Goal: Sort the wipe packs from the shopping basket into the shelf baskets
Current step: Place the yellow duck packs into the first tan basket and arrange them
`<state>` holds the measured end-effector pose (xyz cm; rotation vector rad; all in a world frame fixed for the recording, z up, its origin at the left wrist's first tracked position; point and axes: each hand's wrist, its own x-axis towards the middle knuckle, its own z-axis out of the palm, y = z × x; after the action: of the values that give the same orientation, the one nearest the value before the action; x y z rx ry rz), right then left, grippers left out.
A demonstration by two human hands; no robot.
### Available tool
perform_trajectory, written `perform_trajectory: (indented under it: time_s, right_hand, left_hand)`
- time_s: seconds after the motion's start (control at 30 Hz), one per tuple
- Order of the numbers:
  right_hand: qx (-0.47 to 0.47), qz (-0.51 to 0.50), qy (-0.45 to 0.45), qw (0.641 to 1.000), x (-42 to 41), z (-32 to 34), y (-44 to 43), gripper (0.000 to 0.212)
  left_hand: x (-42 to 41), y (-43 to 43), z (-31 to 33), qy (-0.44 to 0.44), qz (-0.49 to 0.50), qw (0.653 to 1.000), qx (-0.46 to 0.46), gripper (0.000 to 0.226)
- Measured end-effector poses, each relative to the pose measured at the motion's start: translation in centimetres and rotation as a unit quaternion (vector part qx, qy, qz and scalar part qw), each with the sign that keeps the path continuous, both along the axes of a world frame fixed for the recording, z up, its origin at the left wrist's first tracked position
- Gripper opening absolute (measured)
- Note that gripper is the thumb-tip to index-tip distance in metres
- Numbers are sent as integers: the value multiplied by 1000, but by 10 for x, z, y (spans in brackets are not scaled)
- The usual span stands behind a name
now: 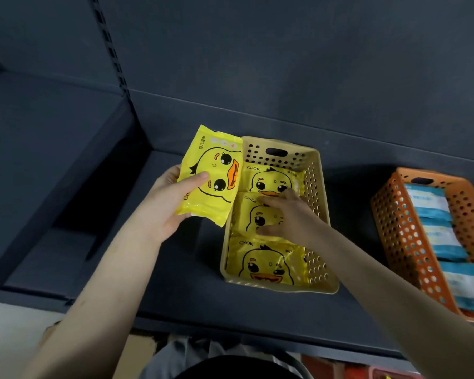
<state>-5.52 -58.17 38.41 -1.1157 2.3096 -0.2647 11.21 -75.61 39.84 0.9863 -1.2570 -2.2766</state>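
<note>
Two hands apart: left hand (164, 203) gripped duck wipe pack (211, 170); right hand (288, 217) pressed packs (268, 266) flat in beige basket (316, 192), wisely first.

Yellow duck-faced packs (212, 176), beige perforated basket (316, 187), orange perforated basket (391, 222)

Left hand (170, 206): bare forearm comes up from lower left, palm turned toward me. Thumb lies flat across the front of a yellow pack (216, 160); the other fingers are behind it, hidden. The pack sticks out past my fingertips.

Right hand (290, 217): bare forearm reaches in from lower right, palm down, wrist straight. Fingers are extended and spread, tips resting on a second pack (246, 214) beneath them; thumb is splayed apart.
</note>
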Motion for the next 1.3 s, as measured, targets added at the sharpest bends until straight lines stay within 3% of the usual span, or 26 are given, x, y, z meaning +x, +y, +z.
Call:
perform_trajectory:
  time_s: [0.2,0.27,0.33,0.43,0.53,0.67,0.77,0.87,0.97,1.1,1.2,1.3]
  right_hand:
    - [0,-25,-44,999,-4,-1,-3,88]
    - [-4,-26,-43,999,-7,5,-3,82]
    - [-73,-52,-51,995,-9,19,-3,65]
    - [-237,-155,-156,946,-11,48,-4,43]
    - [-311,-184,-254,897,-18,74,-1,41]
    - [-242,-139,-299,913,-26,86,11,41]
    - [-234,-148,-309,910,-27,81,27,32]
    - [-223,-162,-248,929,-25,76,49,36]
    - [-145,-105,-126,976,-18,69,59,39]
    - [-85,-102,-220,966,4,59,50,36]
    - [11,-18,-86,996,9,49,40,39]
    - [61,62,8,996,8,49,23,48]
  left_hand:
    - [-1,1,6,-4,17,1000,-1,20]
    - [1,-2,11,-6,18,1000,2,20]
    - [1,-4,16,-8,-5,1000,-9,24]
    - [-6,-1,26,-14,-65,997,-50,26]
    - [-16,9,36,-31,-133,983,-123,18]
    - [-32,24,37,-46,-219,951,-215,12]
    - [-42,21,24,-65,-177,937,-293,19]
    - [-50,12,11,-82,-117,916,-376,29]
    - [-65,13,4,-107,-169,880,-430,47]
    - [-82,19,-4,-118,-232,864,-431,62]
    - [-86,19,-10,-120,-229,857,-446,65]
    - [-86,17,-14,-112,-225,856,-451,63]
